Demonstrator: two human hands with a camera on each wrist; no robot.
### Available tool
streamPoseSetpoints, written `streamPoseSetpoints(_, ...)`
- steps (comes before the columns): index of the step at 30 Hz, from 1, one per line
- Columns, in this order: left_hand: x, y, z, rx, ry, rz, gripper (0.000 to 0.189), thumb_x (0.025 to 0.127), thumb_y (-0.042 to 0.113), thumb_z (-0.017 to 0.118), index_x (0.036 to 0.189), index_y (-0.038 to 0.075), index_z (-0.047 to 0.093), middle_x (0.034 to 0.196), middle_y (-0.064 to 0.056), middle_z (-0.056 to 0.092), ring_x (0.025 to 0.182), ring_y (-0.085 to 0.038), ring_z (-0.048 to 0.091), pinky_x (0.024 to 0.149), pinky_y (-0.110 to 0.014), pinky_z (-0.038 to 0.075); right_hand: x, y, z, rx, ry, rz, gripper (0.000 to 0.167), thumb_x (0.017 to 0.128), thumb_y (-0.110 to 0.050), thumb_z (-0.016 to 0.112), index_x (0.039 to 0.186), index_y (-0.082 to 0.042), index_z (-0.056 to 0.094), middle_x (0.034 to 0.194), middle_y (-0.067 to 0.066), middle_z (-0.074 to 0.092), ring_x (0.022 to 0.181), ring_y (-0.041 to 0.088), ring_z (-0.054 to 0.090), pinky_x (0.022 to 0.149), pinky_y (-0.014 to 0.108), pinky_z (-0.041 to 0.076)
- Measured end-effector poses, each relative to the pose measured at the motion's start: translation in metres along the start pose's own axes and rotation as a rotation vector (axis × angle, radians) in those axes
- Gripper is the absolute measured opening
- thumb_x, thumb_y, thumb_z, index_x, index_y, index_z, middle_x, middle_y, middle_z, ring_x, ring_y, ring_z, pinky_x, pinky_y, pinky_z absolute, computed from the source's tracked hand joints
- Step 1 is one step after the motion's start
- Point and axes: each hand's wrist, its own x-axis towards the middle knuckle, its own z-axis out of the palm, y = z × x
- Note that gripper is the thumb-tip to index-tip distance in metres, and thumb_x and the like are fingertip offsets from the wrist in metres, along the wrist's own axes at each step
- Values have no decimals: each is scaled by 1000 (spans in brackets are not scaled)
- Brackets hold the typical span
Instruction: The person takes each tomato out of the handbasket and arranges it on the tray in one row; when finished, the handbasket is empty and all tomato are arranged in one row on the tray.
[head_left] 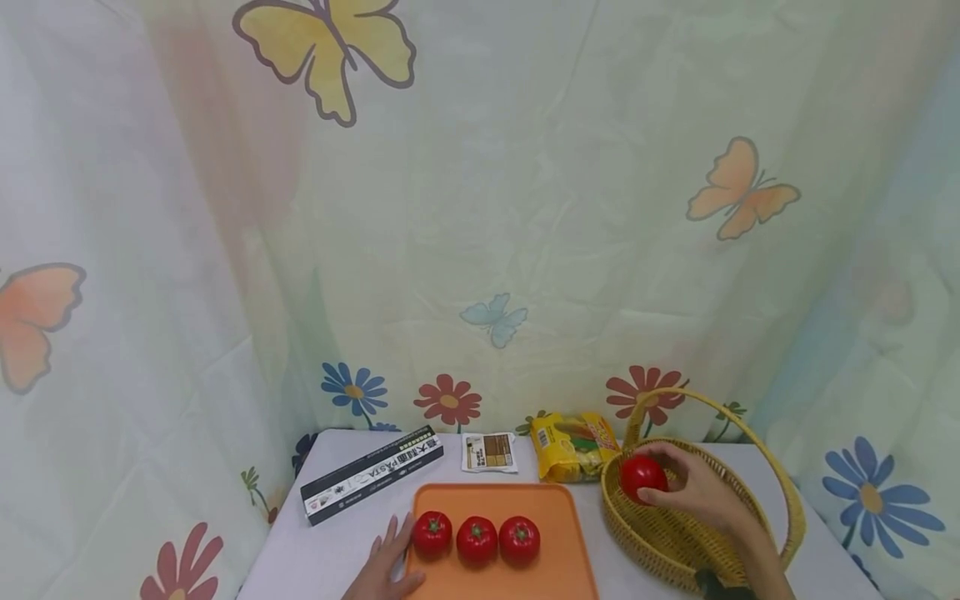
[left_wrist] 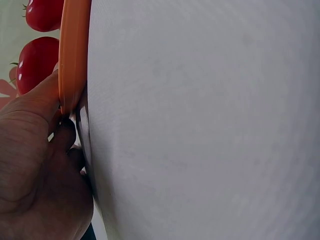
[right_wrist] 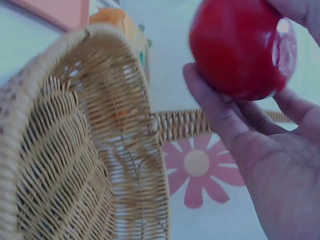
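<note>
My right hand (head_left: 693,492) grips a red tomato (head_left: 642,478) over the wicker basket (head_left: 750,482). In the right wrist view, fingers and thumb curl round the tomato (right_wrist: 237,47), which is held above and beside the woven rim. An orange tray (head_left: 558,533) lies at the front, with three more red tomatoes (head_left: 477,542) in a row on it. At the tray's left edge is my left hand (head_left: 386,562). The left wrist view shows its thumb over the tray's rim (left_wrist: 74,55) and the other fingers bent at the outer side, partly hidden.
A long black-and-white pasta box (head_left: 372,475) lies slanted at the back left. Behind the tray is a small white-and-brown packet (head_left: 489,452). A yellow bag (head_left: 575,447) rests against the basket's left side. The basket's tall handle (head_left: 783,475) arches up. A patterned curtain (head_left: 562,208) hangs behind the table.
</note>
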Motion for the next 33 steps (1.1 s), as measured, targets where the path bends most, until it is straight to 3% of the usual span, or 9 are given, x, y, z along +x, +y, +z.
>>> streamPoseSetpoints(3,0,2,0,15,-1,-17,106,88,48,85,172,17,28,176,-31,16,153,-70,4,120,-85,9,-2,-6,6,61,19,-18,57,94,-12,84,140,6,56,139,30,62,114,23,67,85,30,66)
streamPoseSetpoints(7,3,1,1,10,8,-35,108,86,50,87,172,19,29,176,-29,16,153,-70,4,119,-86,10,-3,-12,17,93,62,-121,53,94,-4,81,137,9,55,135,31,62,109,2,66,85,27,65)
streamPoseSetpoints(9,6,-4,1,-4,8,-37,111,84,53,88,172,20,29,177,-28,16,154,-70,3,119,-87,10,-4,-16,24,104,75,-151,53,93,-2,81,138,10,55,134,33,61,108,-2,65,84,27,65)
streamPoseSetpoints(17,5,0,2,19,16,-38,107,86,46,88,172,17,30,176,-30,17,153,-70,5,119,-86,11,0,-27,52,111,92,-148,53,90,-5,85,135,6,57,135,28,63,109,9,66,87,25,64)
streamPoseSetpoints(21,4,2,1,25,21,-39,107,87,47,87,172,17,29,176,-29,17,153,-70,5,119,-86,11,3,-33,67,105,114,-136,55,89,-8,88,134,4,59,133,25,65,114,22,67,90,30,66)
streamPoseSetpoints(26,3,-1,0,4,17,13,105,89,46,86,172,17,29,176,-30,16,153,-70,3,120,-86,8,6,-35,82,126,132,-44,58,88,-14,91,136,1,63,135,20,67,118,31,67,94,33,65)
streamPoseSetpoints(33,7,-12,2,-20,-1,43,110,86,55,85,172,14,29,176,-31,17,153,-71,2,120,-86,5,6,-29,101,114,137,88,60,83,-20,96,134,-5,66,132,13,71,114,27,68,94,34,65)
